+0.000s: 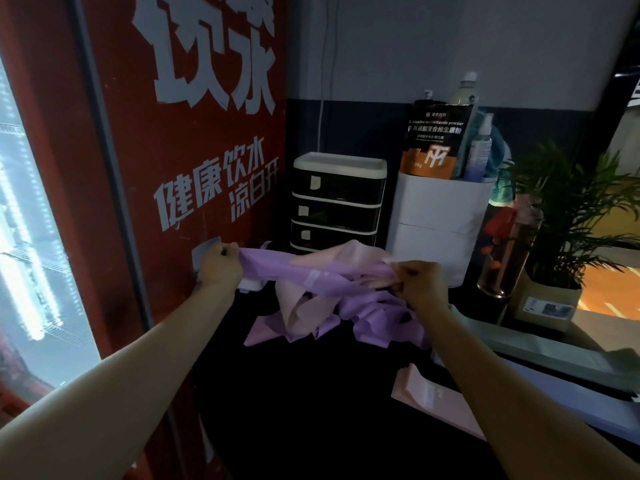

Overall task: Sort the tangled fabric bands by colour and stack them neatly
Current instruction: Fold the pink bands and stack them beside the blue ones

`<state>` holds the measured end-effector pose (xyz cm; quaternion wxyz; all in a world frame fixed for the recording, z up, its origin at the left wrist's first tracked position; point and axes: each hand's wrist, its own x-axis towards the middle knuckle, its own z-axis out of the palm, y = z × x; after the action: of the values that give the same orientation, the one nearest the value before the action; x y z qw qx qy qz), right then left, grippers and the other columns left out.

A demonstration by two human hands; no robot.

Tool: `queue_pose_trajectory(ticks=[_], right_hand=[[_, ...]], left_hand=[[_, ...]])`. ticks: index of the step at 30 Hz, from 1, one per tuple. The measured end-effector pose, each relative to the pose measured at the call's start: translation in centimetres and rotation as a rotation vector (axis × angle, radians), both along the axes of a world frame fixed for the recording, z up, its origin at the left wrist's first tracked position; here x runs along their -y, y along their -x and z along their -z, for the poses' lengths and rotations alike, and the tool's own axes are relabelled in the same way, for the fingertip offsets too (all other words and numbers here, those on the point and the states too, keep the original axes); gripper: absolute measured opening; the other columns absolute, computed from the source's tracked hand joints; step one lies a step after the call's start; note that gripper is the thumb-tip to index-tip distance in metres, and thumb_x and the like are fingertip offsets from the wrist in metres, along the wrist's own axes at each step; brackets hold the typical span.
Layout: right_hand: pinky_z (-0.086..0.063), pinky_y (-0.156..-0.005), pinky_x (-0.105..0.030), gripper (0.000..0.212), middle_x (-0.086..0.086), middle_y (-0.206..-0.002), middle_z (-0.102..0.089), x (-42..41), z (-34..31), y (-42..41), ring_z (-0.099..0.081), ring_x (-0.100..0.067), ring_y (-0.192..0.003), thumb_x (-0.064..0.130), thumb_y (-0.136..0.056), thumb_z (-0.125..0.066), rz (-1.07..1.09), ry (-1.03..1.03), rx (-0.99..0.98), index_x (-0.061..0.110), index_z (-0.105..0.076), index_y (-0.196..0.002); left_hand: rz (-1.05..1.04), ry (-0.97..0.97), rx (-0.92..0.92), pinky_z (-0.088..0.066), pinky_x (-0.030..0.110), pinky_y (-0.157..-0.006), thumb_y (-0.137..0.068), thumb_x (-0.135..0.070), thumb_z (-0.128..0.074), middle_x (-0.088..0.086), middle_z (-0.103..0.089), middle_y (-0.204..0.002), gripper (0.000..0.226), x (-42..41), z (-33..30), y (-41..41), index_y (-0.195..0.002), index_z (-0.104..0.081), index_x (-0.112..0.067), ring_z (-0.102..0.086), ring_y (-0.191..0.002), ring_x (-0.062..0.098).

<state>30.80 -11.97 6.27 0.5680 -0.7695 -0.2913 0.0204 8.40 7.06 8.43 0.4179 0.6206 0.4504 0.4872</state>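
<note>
Left hand (221, 263) and right hand (420, 282) each clench one end of a soft purple fabric band (277, 266), stretched flat above the dark table (311, 393). Crumpled pink-and-purple band tangle (346, 313) underneath; flat pink band stack (429, 393) at 4 o'clock.

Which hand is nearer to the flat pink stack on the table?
Right. The right hand grips the purple band up and left of the pink stack. The left hand grips the band's other end, far across by the red panel.
</note>
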Motion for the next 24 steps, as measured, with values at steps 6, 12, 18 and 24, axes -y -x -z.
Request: queue_pose_trajectory(ticks=[6,12,18,24], right_hand=[[-0.042,-0.059,-0.033,0.029,-0.023,-0.065,-0.063,0.4,0.5,-0.6,-0.053,-0.022,-0.062,0.010,-0.087,-0.060,0.064,0.004,-0.036,-0.005,-0.063,-0.062],[-0.052,-0.064,-0.036,0.017,-0.013,-0.068,-0.063,-0.9,-1.9,1.7,-0.059,-0.022,-0.068,0.002,-0.085,-0.054,-0.038,0.010,0.080,0.001,-0.067,-0.074],[-0.057,-0.075,-0.031,0.018,-0.016,-0.087,-0.066,-2.7,-6.4,5.5,-0.064,-0.024,-0.081,0.004,-0.094,-0.050,-0.290,-0.171,-0.011,-0.004,-0.066,-0.098],[-0.056,-0.068,-0.017,0.018,-0.005,-0.082,-0.065,-2.6,-9.8,6.2,-0.064,-0.011,-0.076,0.005,-0.095,-0.048,-0.339,-0.364,-0.065,-0.001,-0.065,-0.100]], left_hand=[[-0.018,-0.032,-0.006,-0.038,0.031,-0.096,-0.099,-0.015,-0.042,0.021,-0.055,-0.127,0.035,-1.0,0.4,0.4,-0.126,-0.052,0.005,-0.050,-0.118,0.033],[0.280,-0.066,-0.309,-0.040,0.025,-0.078,-0.093,-0.015,-0.053,0.011,-0.061,-0.105,0.022,0.6,1.2,-0.9,-0.110,-0.059,-0.002,-0.054,-0.098,0.025],[0.646,-0.096,-0.368,-0.044,0.029,-0.090,-0.076,-0.023,-0.077,0.001,-0.060,-0.111,0.047,3.1,0.3,-3.3,-0.115,-0.056,-0.008,-0.056,-0.106,0.018],[0.654,-0.159,-0.154,-0.046,0.014,-0.065,-0.091,-0.013,-0.059,0.002,-0.063,-0.088,0.015,4.4,0.0,-4.8,-0.102,-0.062,-0.004,-0.059,-0.079,0.012]])
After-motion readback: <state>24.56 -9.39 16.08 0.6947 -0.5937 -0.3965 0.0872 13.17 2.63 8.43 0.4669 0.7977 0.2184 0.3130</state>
